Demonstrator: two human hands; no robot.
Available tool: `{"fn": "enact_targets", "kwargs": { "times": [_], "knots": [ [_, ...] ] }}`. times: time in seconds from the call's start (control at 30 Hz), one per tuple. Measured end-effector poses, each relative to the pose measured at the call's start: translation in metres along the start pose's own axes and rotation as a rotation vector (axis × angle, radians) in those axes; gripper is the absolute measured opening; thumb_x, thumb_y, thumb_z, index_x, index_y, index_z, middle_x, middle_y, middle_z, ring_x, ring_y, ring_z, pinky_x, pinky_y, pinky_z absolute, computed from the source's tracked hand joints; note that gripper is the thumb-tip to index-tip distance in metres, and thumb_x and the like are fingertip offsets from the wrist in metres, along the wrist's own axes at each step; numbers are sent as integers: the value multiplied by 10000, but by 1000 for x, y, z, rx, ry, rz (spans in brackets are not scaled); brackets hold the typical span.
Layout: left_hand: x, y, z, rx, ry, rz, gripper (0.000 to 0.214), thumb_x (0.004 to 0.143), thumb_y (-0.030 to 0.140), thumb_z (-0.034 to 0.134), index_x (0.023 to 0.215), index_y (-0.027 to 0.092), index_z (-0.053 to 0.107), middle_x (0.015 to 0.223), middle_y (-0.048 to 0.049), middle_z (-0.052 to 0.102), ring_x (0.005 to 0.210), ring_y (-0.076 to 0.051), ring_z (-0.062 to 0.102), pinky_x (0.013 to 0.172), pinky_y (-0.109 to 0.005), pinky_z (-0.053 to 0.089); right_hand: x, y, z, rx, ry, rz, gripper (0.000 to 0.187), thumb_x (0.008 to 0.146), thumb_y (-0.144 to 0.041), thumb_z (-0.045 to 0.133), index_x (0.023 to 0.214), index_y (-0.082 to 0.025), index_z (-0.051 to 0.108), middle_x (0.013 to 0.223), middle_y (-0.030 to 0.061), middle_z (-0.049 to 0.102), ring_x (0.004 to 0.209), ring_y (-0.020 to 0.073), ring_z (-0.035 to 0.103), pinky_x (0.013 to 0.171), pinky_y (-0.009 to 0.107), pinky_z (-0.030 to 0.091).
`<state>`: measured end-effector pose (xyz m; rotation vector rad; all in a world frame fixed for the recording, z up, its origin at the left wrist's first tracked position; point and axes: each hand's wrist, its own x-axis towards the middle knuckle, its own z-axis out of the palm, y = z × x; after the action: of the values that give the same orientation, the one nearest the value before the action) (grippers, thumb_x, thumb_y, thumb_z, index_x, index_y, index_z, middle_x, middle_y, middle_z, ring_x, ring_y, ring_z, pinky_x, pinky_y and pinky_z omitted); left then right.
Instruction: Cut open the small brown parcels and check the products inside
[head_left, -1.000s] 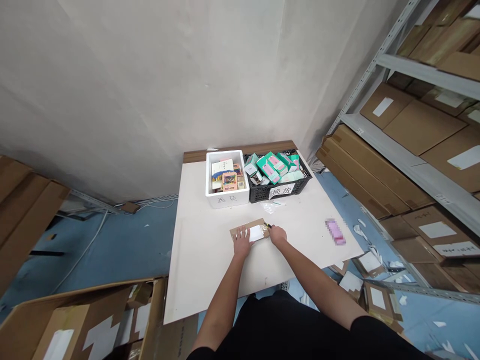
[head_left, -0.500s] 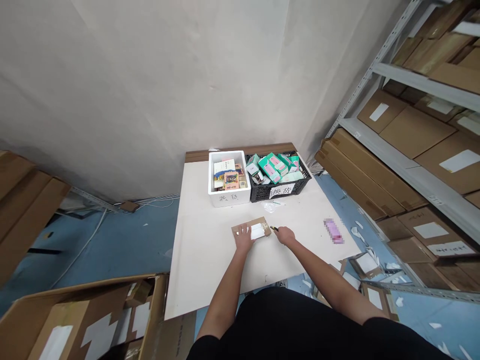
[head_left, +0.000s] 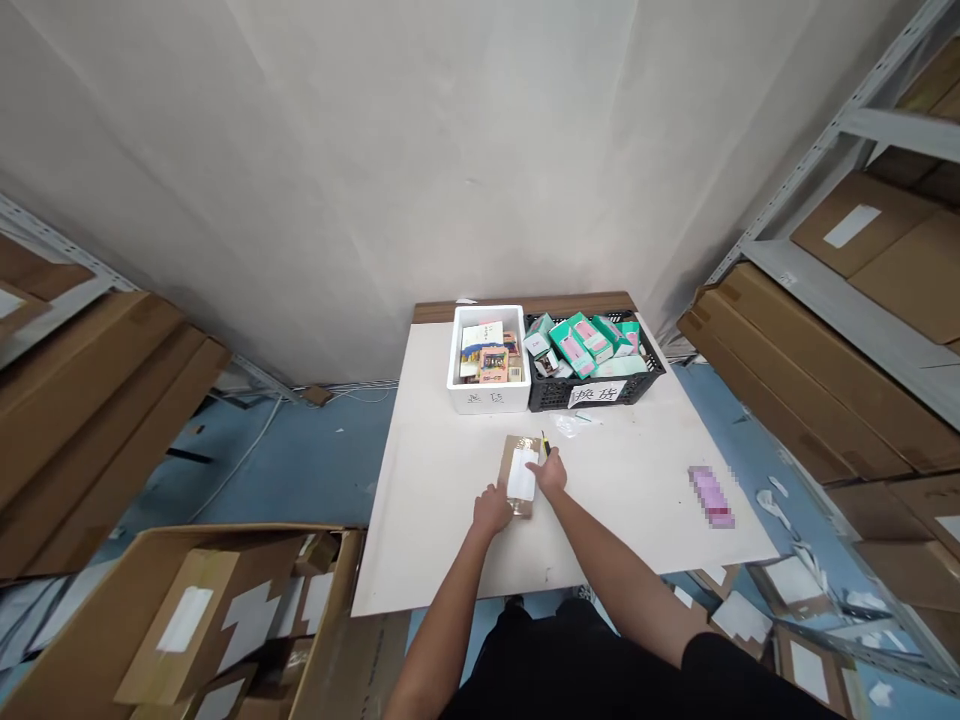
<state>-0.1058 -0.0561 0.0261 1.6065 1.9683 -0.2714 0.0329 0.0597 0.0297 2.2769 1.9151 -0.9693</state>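
Most fingers (head_left: 554, 468) curled, holding knife (head_left: 546, 443) and parcel (head_left: 520, 476)

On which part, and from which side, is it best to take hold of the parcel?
Probably pinch the parcel by its long left edge, coming from the left: it lies flat and narrow, its length running from near to far. The left hand is at that edge's near end; the right side seems worse, since the right hand holds a tool there.
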Motion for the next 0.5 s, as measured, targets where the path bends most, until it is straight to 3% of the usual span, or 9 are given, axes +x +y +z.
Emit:
{"fn": "enact_targets", "kwargs": {
  "times": [0.1,0.17,0.27,0.37,0.5],
  "knots": [
    [-1,9,-2,2,-101,160,529,972,296,474,1492,225,537,1277,-144,711,1138,-293,699,913,-382,557,16,-3,-20,22,-29,-26,583,932,-482,714,1361,-178,463,1261,159,717,1173,285,700,858,303,512],
    [6,12,-11,10,-73,191,472,958,254,506,1421,249,596,1353,-127,679,1232,-295,656,963,-390,544,15,9,-25,49,-4,-27,539,950,-495,681,1333,-181,470,1221,147,728,1142,283,709,832,303,509],
    [21,13,-24,75,35,256,651,911,162,573,1546,255,459,1649,-138,421,1506,-314,411,1108,-437,462,-7,43,-15,51,63,13,471,993,-521,597,1303,-189,476,1225,146,723,1130,287,708,827,317,504],
    [32,12,-24,147,64,290,892,845,93,653,1637,300,298,1766,-115,165,1621,-309,155,1193,-482,371,-37,73,6,9,-17,-5,446,1018,-556,536,1271,-192,494,1223,156,724,1131,293,708,841,327,499],
    [33,20,-4,159,149,166,874,883,166,679,1652,293,284,1750,-160,193,1607,-354,175,1155,-523,397,-44,80,12,52,-123,73,493,990,-603,573,1257,-195,502,1185,155,741,1099,290,720,812,320,508]
  ]
}}
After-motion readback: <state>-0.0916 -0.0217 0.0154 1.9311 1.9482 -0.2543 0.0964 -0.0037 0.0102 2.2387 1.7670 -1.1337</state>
